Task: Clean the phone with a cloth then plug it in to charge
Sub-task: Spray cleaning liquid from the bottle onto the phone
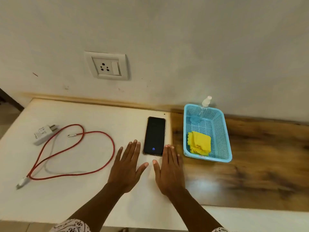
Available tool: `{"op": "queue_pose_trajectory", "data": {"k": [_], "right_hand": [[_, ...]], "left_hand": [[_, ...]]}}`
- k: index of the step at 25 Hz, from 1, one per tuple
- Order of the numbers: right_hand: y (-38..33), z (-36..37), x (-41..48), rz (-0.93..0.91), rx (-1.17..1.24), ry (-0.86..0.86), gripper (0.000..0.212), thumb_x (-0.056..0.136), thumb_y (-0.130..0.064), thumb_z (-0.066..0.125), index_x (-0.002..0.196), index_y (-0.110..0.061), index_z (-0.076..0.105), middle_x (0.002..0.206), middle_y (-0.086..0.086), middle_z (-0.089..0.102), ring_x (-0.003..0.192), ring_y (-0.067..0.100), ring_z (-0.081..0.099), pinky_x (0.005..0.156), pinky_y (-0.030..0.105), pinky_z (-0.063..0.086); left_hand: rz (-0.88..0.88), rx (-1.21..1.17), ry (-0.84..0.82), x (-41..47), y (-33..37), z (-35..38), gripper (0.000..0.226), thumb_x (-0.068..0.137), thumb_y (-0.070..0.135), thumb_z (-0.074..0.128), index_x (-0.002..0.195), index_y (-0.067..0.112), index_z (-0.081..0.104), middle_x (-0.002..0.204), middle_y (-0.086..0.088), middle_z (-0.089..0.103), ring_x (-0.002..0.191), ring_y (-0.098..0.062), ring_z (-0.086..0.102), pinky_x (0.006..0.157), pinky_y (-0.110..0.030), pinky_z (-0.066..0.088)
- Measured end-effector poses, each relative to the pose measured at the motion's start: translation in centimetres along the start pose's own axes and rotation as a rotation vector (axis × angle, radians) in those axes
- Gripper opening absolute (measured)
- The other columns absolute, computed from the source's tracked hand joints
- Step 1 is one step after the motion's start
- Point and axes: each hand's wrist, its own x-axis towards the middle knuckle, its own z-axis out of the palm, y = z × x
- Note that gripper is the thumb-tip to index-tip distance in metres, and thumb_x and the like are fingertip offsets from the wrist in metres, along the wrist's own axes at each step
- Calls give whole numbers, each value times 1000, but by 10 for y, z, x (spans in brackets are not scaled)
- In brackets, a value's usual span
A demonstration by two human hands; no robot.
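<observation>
A black phone (154,136) lies face up on the white table (83,198), its screen dark with a small blue dot near the bottom. My left hand (126,166) rests flat, fingers spread, just left of the phone's near end. My right hand (168,169) lies flat just right of it. Both hands hold nothing. A folded yellow cloth (199,143) sits in a blue plastic basket (224,139) to the right. A red charging cable (93,133) loops on the left beside a white charger plug (43,133). A wall socket (107,66) is above.
A clear spray bottle (201,111) stands in the far end of the basket. The basket sits on a wooden surface (259,164) adjoining the table's right side. A white cable (50,158) lies under the red one. The wall runs along the back.
</observation>
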Motion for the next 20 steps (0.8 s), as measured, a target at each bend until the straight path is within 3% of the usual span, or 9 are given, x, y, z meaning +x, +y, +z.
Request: {"op": "queue_pose_trajectory", "data": {"k": [3, 5, 8, 12, 15, 20], "right_hand": [[2, 5, 0, -26, -69, 40, 78, 84, -62, -10, 148, -17, -14, 160, 4, -11, 147, 23, -14, 117, 38, -10], [4, 7, -3, -68, -69, 77, 89, 73, -64, -25, 148, -18, -14, 160, 4, -10, 147, 23, -13, 119, 41, -9], [4, 8, -6, -97, -78, 75, 92, 69, -64, -31, 147, -18, -15, 160, 2, -11, 146, 24, -14, 119, 43, -9], [4, 4, -9, -119, -107, 22, 90, 69, -64, -28, 147, -20, -17, 160, 1, -13, 146, 22, -17, 117, 41, -16], [3, 4, -16, -139, -109, -13, 93, 65, -66, -31, 146, -21, -20, 160, 0, -14, 146, 21, -18, 108, 37, -30], [3, 6, -21, -130, -92, -18, 92, 63, -69, -31, 143, -23, -24, 159, -2, -17, 143, 21, -22, 102, 38, -34]], "left_hand": [[23, 35, 4, 0, 5, 15, 80, 69, 73, -23, 136, 29, -24, 148, 7, -24, 139, -16, -23, 112, -34, -17], [3, 9, 3, -3, 8, 23, 81, 69, 74, -22, 137, 29, -22, 148, 7, -23, 139, -17, -22, 112, -35, -20], [2, -11, 10, -7, 9, 20, 82, 76, 74, -12, 143, 26, -6, 154, 4, -6, 142, -21, -10, 112, -34, -20], [-27, 18, -68, -21, 15, 8, 79, 88, 64, 7, 139, 12, 40, 145, -7, 44, 133, -28, 39, 110, -38, -3], [-53, 14, -97, -31, 16, 9, 78, 89, 63, 10, 135, 11, 45, 141, -7, 49, 129, -27, 45, 110, -37, 3], [-54, 21, -45, -32, 15, 11, 75, 90, 62, 14, 137, 11, 42, 142, -7, 48, 130, -26, 44, 111, -34, 4]]}}
